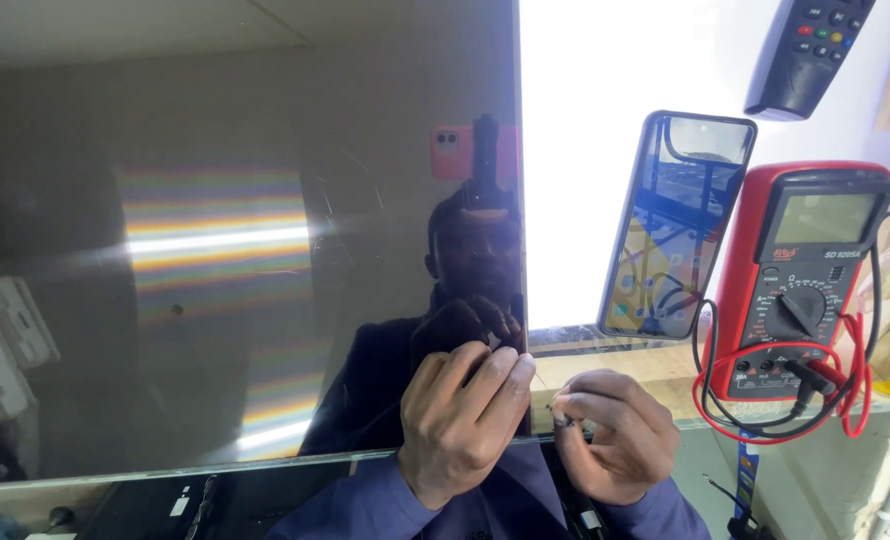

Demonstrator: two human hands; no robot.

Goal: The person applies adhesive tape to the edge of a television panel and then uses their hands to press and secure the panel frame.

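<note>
A large dark glossy screen panel (215, 250) fills the left and middle of the head view, and it mirrors a person and rainbow streaks. My left hand (460, 415) pinches the panel's lower right corner, fingers curled over its edge. Just to the right, my right hand (610, 435) is closed, with its fingertips pinched on a small dark part (563, 421) at the panel's bottom edge. I cannot tell what this part is.
A bright white lit sheet (585, 150) glows behind the panel. A smartphone (675, 225) leans upright to the right. Beside it stands a red multimeter (800, 280) with red and black leads (765, 395). A dark remote (805, 50) lies at top right.
</note>
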